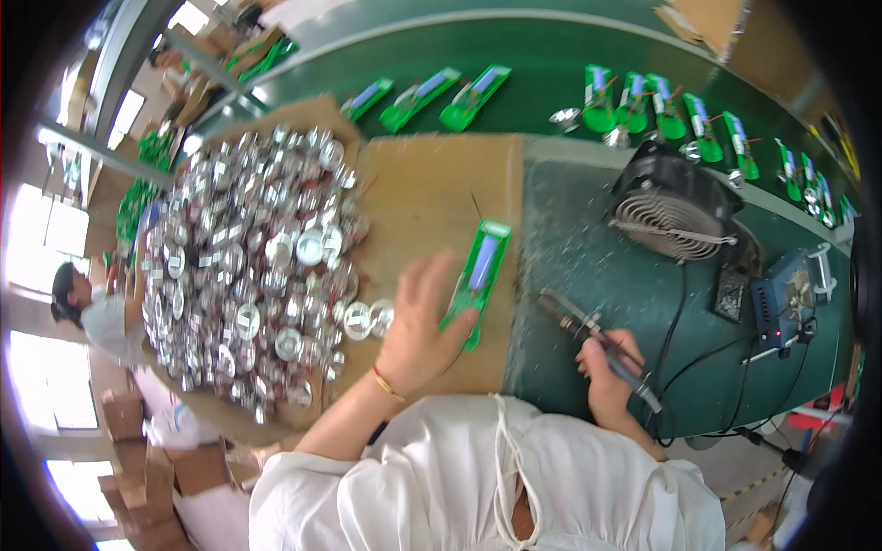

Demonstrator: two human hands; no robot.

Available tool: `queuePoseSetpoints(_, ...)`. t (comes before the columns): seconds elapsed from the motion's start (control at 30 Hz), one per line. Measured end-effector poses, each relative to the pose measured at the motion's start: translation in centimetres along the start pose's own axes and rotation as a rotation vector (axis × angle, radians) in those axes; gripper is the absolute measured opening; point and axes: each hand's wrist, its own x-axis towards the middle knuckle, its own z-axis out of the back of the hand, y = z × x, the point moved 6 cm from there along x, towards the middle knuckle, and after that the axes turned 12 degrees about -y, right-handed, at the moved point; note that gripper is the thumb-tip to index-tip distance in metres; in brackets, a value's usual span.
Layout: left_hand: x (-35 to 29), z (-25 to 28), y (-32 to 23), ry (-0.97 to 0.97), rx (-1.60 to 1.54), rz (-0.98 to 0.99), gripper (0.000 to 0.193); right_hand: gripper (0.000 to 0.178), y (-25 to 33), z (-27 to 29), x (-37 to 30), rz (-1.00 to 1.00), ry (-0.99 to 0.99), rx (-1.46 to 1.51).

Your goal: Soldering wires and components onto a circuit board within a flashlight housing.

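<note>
My left hand is over the cardboard mat, its fingers spread and slightly blurred. Its thumb is at the lower part of a green plastic casing with a blue-violet cylinder in it; I cannot tell whether they touch. Thin wires stick out by the casing. In my right hand is a soldering gun, gripped by its handle, its tip pointing up and left over the green table. Two shiny round reflectors lie just left of my left hand, beside a large heap of silvery reflectors.
A black fan with a wire guard stands at the right, near a blue soldering station with dark cables. Several similar green casings line the green belt along the back. A person is at the far left.
</note>
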Motion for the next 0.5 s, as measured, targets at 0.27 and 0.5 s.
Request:
queuePoseSetpoints(0.27, -2.9, 9.0, 4.0, -0.127, 0.215, -0.015, 0.045, 0.014, -0.2, 0.0, 0.1, 0.088, -0.067, 0.085)
queuePoseSetpoints(0.5, -4.2, 2.2, 3.0, -0.065, 0.446, -0.322, 0.033, 0.013, 0.4, -0.2, -0.9, 0.131, -0.051, 0.085)
